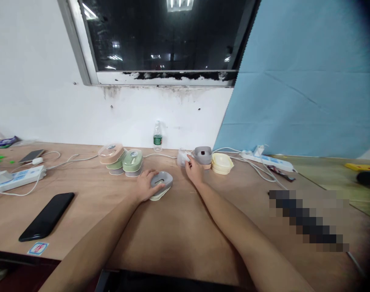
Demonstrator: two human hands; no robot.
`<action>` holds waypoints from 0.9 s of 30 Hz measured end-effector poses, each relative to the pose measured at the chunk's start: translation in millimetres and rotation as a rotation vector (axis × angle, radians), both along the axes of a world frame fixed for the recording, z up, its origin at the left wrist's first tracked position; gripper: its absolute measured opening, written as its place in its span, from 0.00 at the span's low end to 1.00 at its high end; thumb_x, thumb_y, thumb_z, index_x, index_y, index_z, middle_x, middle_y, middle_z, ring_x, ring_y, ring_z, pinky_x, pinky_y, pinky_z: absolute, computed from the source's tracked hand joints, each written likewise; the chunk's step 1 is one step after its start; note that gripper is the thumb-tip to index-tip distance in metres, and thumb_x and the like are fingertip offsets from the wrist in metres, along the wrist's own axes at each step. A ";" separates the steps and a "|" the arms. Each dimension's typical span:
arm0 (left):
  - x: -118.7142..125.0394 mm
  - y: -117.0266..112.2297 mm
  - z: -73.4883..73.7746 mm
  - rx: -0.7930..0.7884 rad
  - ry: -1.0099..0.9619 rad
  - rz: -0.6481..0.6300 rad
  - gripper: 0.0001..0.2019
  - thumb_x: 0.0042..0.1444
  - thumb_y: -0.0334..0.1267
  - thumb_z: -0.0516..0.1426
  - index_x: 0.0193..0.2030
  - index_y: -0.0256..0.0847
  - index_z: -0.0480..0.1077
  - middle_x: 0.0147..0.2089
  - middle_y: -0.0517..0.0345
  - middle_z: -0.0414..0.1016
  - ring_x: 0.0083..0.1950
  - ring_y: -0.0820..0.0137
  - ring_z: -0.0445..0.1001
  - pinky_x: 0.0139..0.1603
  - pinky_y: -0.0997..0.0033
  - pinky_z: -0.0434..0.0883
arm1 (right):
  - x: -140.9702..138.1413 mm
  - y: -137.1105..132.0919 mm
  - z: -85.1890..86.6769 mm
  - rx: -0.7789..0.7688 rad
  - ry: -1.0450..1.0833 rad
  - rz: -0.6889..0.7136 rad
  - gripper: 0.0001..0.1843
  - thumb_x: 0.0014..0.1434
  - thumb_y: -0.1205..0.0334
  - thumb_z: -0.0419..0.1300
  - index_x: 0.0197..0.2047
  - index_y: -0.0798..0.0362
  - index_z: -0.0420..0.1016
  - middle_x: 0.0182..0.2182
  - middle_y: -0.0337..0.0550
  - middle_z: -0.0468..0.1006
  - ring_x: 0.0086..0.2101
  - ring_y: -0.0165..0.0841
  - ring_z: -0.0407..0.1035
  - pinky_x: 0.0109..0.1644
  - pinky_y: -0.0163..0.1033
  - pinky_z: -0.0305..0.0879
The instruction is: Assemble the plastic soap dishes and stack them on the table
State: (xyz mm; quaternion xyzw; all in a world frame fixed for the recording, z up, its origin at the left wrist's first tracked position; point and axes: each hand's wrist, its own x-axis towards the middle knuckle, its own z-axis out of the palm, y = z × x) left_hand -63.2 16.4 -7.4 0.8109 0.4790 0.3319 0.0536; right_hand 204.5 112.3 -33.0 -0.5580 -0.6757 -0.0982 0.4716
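My left hand (pixel 147 185) grips a grey oval-slotted lid (pixel 166 178), its thumb along the near side and its fingers at the back. A cream piece (pixel 157 197) shows under that lid. Farther off, my right hand (pixel 193 169) has its fingertips closed on a translucent plastic piece (pixel 182 156), whose exact kind I cannot make out. Just right of those fingers a grey box (pixel 203 154) sits on a peach-coloured one. A stack of pale yellow trays (pixel 222 163) stands beside it.
Stacked peach (pixel 111 153) and green boxes (pixel 132 160) with clear tops stand to the left. A plastic bottle (pixel 157 140) is by the wall. A black phone (pixel 46 217) lies at left front. Power strips (pixel 270 161) and white cables run along both sides.
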 end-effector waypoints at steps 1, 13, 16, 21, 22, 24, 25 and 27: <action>-0.4 -0.2 -0.3 -0.024 0.017 -0.009 0.30 0.54 0.60 0.56 0.57 0.42 0.66 0.60 0.47 0.66 0.59 0.55 0.67 0.61 0.52 0.65 | 0.8 -0.4 -1.3 -0.017 -0.015 0.004 0.22 0.63 0.57 0.51 0.56 0.55 0.72 0.33 0.48 0.81 0.33 0.39 0.73 0.39 0.41 0.66; -0.4 -3.7 3.8 -0.022 -0.032 -0.024 0.32 0.51 0.56 0.60 0.60 0.44 0.62 0.60 0.49 0.65 0.60 0.57 0.67 0.61 0.54 0.66 | 4.4 -15.8 2.5 -0.076 0.009 0.085 0.21 0.61 0.58 0.53 0.55 0.55 0.72 0.27 0.44 0.78 0.28 0.36 0.71 0.36 0.40 0.66; -2.0 -4.0 7.7 0.042 -0.176 0.010 0.29 0.56 0.54 0.57 0.60 0.42 0.61 0.59 0.47 0.65 0.61 0.58 0.66 0.62 0.55 0.64 | -4.4 -30.6 8.3 -0.071 -0.078 0.205 0.20 0.62 0.58 0.53 0.55 0.53 0.72 0.31 0.44 0.80 0.30 0.35 0.72 0.38 0.39 0.67; -3.8 1.9 0.0 0.108 -0.377 -0.044 0.26 0.64 0.51 0.49 0.64 0.40 0.56 0.63 0.45 0.61 0.65 0.59 0.61 0.66 0.54 0.59 | -32.2 -58.1 16.6 0.009 -0.226 0.471 0.23 0.63 0.55 0.54 0.59 0.52 0.67 0.43 0.48 0.79 0.40 0.37 0.74 0.46 0.42 0.70; -3.1 2.9 -2.9 0.125 -0.418 -0.055 0.26 0.65 0.51 0.46 0.65 0.41 0.54 0.65 0.45 0.59 0.66 0.59 0.59 0.67 0.54 0.57 | -39.2 -63.3 17.7 0.030 -0.243 0.517 0.23 0.62 0.53 0.56 0.59 0.51 0.67 0.46 0.48 0.78 0.43 0.38 0.73 0.49 0.43 0.70; -0.4 3.0 -7.9 0.154 -0.486 -0.078 0.27 0.67 0.50 0.40 0.68 0.41 0.49 0.68 0.46 0.54 0.69 0.59 0.54 0.69 0.53 0.53 | -53.6 -73.1 19.3 0.063 -0.273 0.601 0.24 0.60 0.49 0.59 0.57 0.49 0.69 0.49 0.48 0.76 0.48 0.39 0.72 0.52 0.44 0.69; 1.4 2.0 -9.5 0.160 -0.498 -0.097 0.28 0.67 0.51 0.37 0.70 0.42 0.45 0.69 0.47 0.52 0.70 0.58 0.53 0.70 0.52 0.53 | -60.4 -77.7 19.8 0.071 -0.290 0.637 0.24 0.59 0.48 0.59 0.56 0.48 0.70 0.49 0.48 0.76 0.49 0.39 0.71 0.53 0.44 0.69; 4.9 -1.6 -10.1 0.146 -0.478 -0.142 0.29 0.67 0.53 0.35 0.71 0.43 0.40 0.71 0.48 0.48 0.71 0.57 0.50 0.70 0.52 0.52 | -71.7 -85.2 20.6 0.073 -0.331 0.704 0.21 0.62 0.50 0.57 0.55 0.48 0.71 0.49 0.48 0.76 0.49 0.38 0.71 0.52 0.42 0.70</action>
